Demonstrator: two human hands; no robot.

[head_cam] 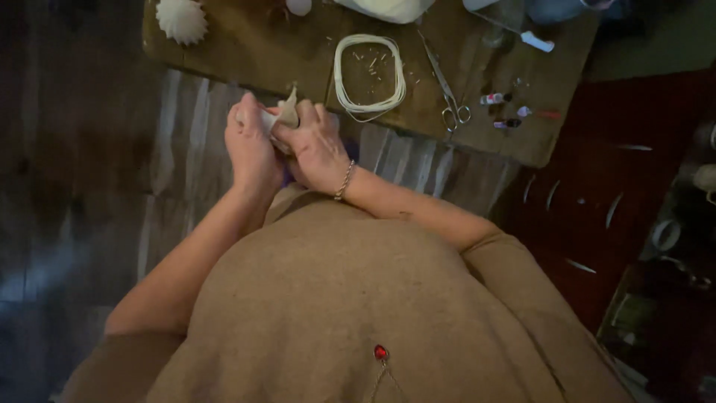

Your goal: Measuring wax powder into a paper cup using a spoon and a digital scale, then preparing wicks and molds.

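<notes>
Pale, stiff-looking material, folded to a small point, sits pinched between both hands just off the near edge of the wooden worktop. Left hand and right hand are closed around it, fingers touching. On the worktop lie one coil of white cord, one pair of metal scissors and one ridged white shell-like shape.

A small, pale, cream-white piece, soft-looking and irregular in shape, is held just in front of the wooden table edge, largely hidden by the fingers closed around it, with only a pointed tip left showing, turned upward toward the table.
</notes>
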